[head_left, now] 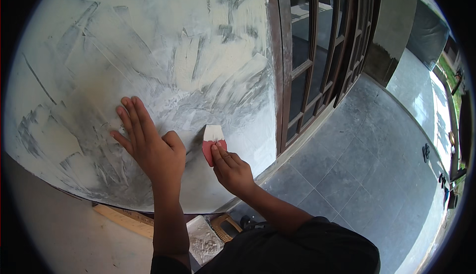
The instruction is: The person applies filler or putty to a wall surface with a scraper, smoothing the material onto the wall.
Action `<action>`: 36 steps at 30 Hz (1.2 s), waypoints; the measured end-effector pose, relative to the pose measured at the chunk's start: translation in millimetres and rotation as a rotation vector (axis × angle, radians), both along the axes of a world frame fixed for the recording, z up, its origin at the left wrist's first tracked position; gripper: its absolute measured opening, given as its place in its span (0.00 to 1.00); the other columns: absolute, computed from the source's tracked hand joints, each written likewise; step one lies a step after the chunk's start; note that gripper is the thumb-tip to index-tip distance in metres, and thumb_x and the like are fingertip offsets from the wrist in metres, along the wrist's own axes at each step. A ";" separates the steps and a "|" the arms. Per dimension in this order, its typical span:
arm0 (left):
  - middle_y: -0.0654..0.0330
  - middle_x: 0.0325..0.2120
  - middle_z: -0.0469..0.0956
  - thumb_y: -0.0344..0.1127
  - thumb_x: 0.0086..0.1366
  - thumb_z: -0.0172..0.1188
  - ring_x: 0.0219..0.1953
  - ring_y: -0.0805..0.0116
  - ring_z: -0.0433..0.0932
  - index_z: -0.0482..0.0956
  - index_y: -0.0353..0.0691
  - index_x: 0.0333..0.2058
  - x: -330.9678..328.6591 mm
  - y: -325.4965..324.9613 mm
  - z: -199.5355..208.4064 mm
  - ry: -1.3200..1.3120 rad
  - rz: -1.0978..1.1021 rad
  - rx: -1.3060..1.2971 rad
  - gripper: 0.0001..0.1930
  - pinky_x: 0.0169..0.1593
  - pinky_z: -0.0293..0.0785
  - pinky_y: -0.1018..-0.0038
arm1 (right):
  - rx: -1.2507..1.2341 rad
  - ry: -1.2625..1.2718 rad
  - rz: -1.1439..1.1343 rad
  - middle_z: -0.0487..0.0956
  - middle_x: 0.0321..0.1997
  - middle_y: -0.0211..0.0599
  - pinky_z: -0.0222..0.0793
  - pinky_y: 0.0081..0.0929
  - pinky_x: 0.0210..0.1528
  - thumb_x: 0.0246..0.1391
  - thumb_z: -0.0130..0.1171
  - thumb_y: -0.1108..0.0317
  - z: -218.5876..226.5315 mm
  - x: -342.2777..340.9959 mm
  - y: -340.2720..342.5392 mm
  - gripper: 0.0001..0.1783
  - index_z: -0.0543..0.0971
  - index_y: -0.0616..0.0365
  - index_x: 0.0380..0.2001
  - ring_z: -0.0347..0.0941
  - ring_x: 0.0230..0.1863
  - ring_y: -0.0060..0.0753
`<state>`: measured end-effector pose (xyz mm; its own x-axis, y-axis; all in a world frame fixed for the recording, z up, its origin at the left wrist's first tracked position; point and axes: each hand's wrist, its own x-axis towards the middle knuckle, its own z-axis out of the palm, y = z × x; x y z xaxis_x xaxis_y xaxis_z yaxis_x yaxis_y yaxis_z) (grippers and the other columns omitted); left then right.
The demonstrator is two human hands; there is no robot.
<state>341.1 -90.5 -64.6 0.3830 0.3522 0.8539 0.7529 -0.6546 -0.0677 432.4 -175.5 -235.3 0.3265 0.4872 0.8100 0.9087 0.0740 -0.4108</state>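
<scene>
A wall (163, 56) coated with uneven white and grey streaks of putty fills the left and middle of the view. My right hand (232, 172) grips a red putty scraper (214, 147), thumb and fingers pressed on its body. White putty covers the upper end of the scraper, which points up along the wall. To the left, my left hand (153, 150) is held up with fingers stretched out and nothing in them. Its palm faces the wall; whether it touches the surface I cannot tell.
Below the wall are a white tray (204, 239) of putty, a wooden tool handle (226, 227) and a yellowish wooden strip (124, 219). Brown-framed glass doors (317, 51) border the wall's right edge. Grey floor tiles (342, 175) stretch right, with dark sandals (426, 152) farther off.
</scene>
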 end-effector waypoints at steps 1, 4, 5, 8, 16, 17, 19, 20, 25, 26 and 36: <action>0.49 0.72 0.53 0.25 0.49 0.49 0.75 0.47 0.46 0.53 0.38 0.71 -1.5 -0.4 0.1 -0.004 0.002 0.002 0.46 0.71 0.31 0.37 | 0.022 0.064 0.036 0.82 0.49 0.47 0.80 0.28 0.41 0.47 0.64 0.76 6.7 6.4 -12.3 0.27 0.78 0.65 0.54 0.81 0.37 0.37; 0.49 0.73 0.52 0.25 0.49 0.49 0.75 0.48 0.46 0.52 0.39 0.71 -4.6 -2.0 1.8 -0.020 0.006 -0.004 0.46 0.71 0.31 0.37 | 0.027 0.370 -0.083 0.84 0.35 0.43 0.77 0.31 0.33 0.53 0.61 0.76 31.6 34.8 -40.1 0.20 0.82 0.58 0.51 0.81 0.30 0.40; 0.48 0.72 0.52 0.25 0.48 0.49 0.75 0.48 0.45 0.53 0.35 0.71 -4.8 -3.1 1.3 -0.008 0.007 -0.033 0.45 0.71 0.29 0.38 | 0.089 0.371 -0.100 0.84 0.34 0.45 0.76 0.30 0.32 0.55 0.61 0.75 35.7 46.6 -45.4 0.18 0.82 0.60 0.50 0.81 0.29 0.39; 0.46 0.72 0.53 0.26 0.47 0.48 0.76 0.47 0.45 0.54 0.31 0.70 -6.6 -9.0 -2.1 -0.018 -0.009 -0.075 0.45 0.72 0.27 0.39 | 0.113 0.723 0.035 0.85 0.33 0.43 0.74 0.24 0.36 0.57 0.59 0.74 53.9 60.4 -63.9 0.14 0.82 0.66 0.46 0.81 0.34 0.24; 0.44 0.71 0.54 0.24 0.46 0.47 0.75 0.40 0.43 0.56 0.30 0.69 -22.2 -30.5 -31.3 -0.072 -0.063 -0.184 0.45 0.71 0.27 0.36 | 0.326 0.879 0.487 0.83 0.41 0.36 0.72 0.21 0.45 0.60 0.57 0.76 95.4 63.0 -54.4 0.14 0.80 0.70 0.48 0.77 0.42 0.21; 0.44 0.71 0.54 0.24 0.46 0.47 0.75 0.40 0.43 0.56 0.30 0.69 -26.4 -32.6 -34.6 -0.081 -0.048 -0.185 0.45 0.71 0.27 0.36 | 0.315 0.875 0.501 0.83 0.41 0.36 0.72 0.21 0.45 0.60 0.57 0.76 103.7 59.4 -52.1 0.14 0.80 0.70 0.48 0.77 0.42 0.21; 0.43 0.71 0.54 0.23 0.47 0.46 0.75 0.40 0.43 0.56 0.29 0.69 -32.9 -39.0 -42.9 -0.103 -0.059 -0.256 0.44 0.71 0.28 0.38 | 0.391 1.081 0.790 0.83 0.44 0.39 0.74 0.24 0.45 0.60 0.57 0.78 117.5 51.5 -49.8 0.14 0.79 0.72 0.49 0.78 0.43 0.24; 0.43 0.71 0.54 0.23 0.47 0.46 0.75 0.40 0.43 0.56 0.29 0.69 -34.0 -41.4 -45.8 -0.112 -0.037 -0.266 0.44 0.71 0.28 0.38 | 0.353 1.131 0.875 0.83 0.45 0.41 0.75 0.26 0.45 0.58 0.57 0.80 110.7 54.6 -47.4 0.14 0.79 0.71 0.48 0.79 0.43 0.26; 0.40 0.70 0.55 0.21 0.47 0.42 0.75 0.39 0.44 0.57 0.28 0.68 -55.6 -72.2 -71.4 -0.280 -0.025 -0.393 0.42 0.73 0.30 0.44 | 0.147 1.482 1.082 0.83 0.41 0.41 0.73 0.25 0.45 0.54 0.56 0.82 88.7 37.7 -41.4 0.14 0.80 0.70 0.45 0.78 0.40 0.25; 0.40 0.70 0.55 0.23 0.47 0.44 0.75 0.40 0.43 0.57 0.28 0.68 -62.6 -78.1 -77.7 -0.289 -0.009 -0.422 0.42 0.73 0.31 0.43 | 0.097 1.534 1.103 0.82 0.43 0.45 0.76 0.32 0.49 0.53 0.54 0.81 84.1 34.4 -41.4 0.16 0.78 0.72 0.46 0.80 0.43 0.32; 0.44 0.67 0.63 0.19 0.48 0.41 0.73 0.47 0.52 0.62 0.28 0.66 -182.3 -146.9 -132.4 -0.559 0.272 -0.601 0.40 0.74 0.41 0.54 | -0.346 1.631 1.204 0.81 0.47 0.49 0.80 0.39 0.52 0.54 0.52 0.80 39.0 -28.2 -50.7 0.19 0.75 0.73 0.50 0.82 0.47 0.40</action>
